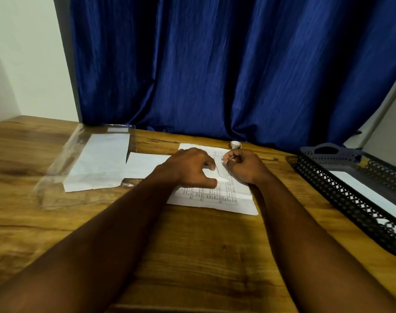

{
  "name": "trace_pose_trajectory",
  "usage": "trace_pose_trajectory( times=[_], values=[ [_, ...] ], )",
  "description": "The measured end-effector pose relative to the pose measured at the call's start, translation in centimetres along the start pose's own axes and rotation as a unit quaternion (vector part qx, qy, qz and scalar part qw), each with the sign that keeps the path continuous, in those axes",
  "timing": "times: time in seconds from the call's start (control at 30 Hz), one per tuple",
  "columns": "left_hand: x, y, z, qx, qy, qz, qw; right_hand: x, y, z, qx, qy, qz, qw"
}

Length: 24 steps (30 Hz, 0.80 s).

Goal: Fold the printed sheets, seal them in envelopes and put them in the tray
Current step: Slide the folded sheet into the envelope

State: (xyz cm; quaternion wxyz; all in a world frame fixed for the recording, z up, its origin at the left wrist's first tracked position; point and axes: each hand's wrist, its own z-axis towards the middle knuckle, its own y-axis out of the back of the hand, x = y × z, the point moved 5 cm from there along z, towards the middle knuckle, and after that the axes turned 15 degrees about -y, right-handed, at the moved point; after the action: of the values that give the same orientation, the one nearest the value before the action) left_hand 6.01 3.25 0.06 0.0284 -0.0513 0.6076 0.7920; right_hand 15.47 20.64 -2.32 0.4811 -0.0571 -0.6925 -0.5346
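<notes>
Left hand, right hand, one sheet

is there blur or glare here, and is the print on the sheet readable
Head view: soft throughout, so print on the sheet is unreadable; head view: glare streaks the clear sleeve at left; head view: wide-angle distortion skews the tray at the right edge.
</notes>
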Motion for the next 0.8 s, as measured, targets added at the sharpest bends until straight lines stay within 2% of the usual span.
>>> trace_pose_trajectory(
  times=[0.17,0.37,0.6,0.73,0.8],
  values=[
    [-0.1,0.0,-0.1,0.004,0.036,-0.023,0.999,0.6,-0.2,-0.5,0.018,0.033,-0.040,0.998],
    [-0.6,0.1,0.2,0.000,0.040,0.007,0.999,0.7,-0.2,-0.8,0.057,0.060,-0.012,0.996],
    [-0.7,2.4,0.1,-0.126,0.035,0.121,0.984,1.8,0.8,-1.9,0.114,0.105,-0.015,0.988],
    [-0.3,3.2,0.0,-0.218,0.043,0.212,0.952,2.9,1.8,-2.0,0.028,0.148,0.057,0.987],
    [-0.1,3.3,-0.2,-0.252,0.053,0.233,0.938,3.1,2.0,-2.0,0.021,0.147,0.106,0.983]
  ],
)
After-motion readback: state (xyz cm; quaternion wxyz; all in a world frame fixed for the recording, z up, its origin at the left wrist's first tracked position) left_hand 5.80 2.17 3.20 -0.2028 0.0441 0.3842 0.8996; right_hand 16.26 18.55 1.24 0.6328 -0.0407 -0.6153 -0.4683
